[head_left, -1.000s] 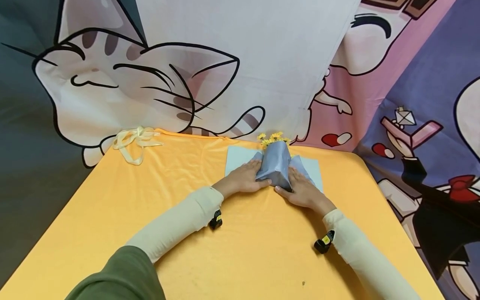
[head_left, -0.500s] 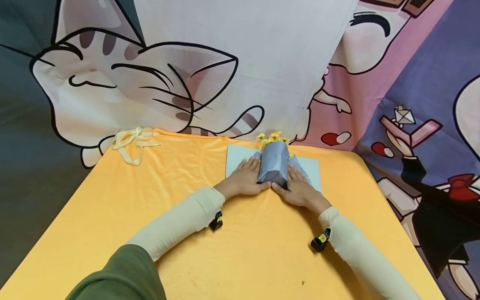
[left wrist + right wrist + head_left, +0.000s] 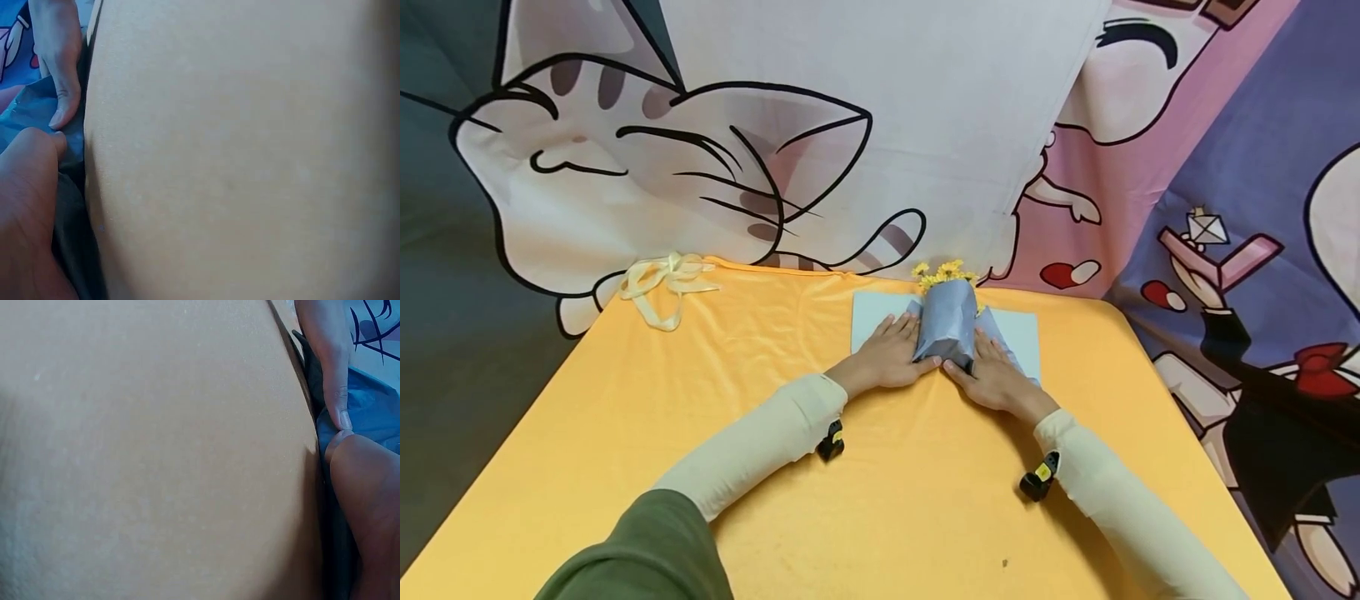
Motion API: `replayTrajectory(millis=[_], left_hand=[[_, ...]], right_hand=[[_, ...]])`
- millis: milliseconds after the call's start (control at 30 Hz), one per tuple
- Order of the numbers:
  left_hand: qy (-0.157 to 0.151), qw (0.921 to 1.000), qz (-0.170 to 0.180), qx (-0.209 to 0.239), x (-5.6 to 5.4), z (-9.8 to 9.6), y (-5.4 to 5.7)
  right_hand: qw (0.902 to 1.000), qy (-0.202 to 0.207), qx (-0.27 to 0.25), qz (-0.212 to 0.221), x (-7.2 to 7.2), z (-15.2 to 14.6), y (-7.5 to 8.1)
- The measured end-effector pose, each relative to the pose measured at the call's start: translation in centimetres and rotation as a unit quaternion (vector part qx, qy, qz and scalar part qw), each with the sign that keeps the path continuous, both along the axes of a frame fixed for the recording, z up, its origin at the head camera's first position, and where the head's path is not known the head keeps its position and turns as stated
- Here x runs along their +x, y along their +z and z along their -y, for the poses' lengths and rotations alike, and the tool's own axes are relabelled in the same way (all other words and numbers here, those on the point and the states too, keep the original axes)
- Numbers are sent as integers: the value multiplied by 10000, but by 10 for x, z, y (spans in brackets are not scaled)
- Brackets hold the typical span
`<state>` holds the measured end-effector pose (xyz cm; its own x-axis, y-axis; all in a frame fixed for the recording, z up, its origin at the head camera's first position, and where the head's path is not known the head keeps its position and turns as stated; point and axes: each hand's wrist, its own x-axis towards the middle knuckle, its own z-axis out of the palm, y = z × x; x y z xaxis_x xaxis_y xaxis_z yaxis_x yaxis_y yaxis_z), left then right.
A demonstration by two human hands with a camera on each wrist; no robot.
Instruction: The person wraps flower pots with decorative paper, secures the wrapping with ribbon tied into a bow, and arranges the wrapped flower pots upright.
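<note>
A bunch of yellow flowers (image 3: pixel 947 270) pokes out of the far end of a blue paper wrap (image 3: pixel 947 317), which bulges up in the middle. My left hand (image 3: pixel 891 354) lies along the wrap's left side, fingers straight and pressing its edge down. On the other side my right hand (image 3: pixel 1000 377) presses the paper flap likewise, its fingers pointing away from me. Both thumbs stretch in at the near end of the wrap, their tips close together, as the two wrist views also show. The stems are hidden inside the paper.
Under the wrap lies a pale blue sheet (image 3: pixel 871 310) near the table's far edge. A cream ribbon (image 3: pixel 673 279) tied in a bow lies at the back left of the yellow tablecloth (image 3: pixel 880 508). Cartoon-printed curtains (image 3: pixel 925 125) hang right behind the table.
My right hand has slid a little left, bringing its thumb closer to my left thumb at the wrap's near end. The left hand has hardly moved. The head view has shifted slightly.
</note>
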<state>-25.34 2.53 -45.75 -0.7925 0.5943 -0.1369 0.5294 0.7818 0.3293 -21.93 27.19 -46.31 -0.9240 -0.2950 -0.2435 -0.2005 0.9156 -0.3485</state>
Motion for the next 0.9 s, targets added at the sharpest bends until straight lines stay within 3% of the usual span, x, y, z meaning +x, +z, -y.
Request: replayTrajectory(millis=[400,667,900], left_hand=[[76,9999,-121,-57,1,8,4],[348,9993,-125,57,2,44,4],[618,9977,-93,257,10,82,7]], right_hand=[[9998,135,19,-131,-3,8,4],[9989,463,35,-3,-14,42,9],[9976,697,-43,4,-19,78,12]])
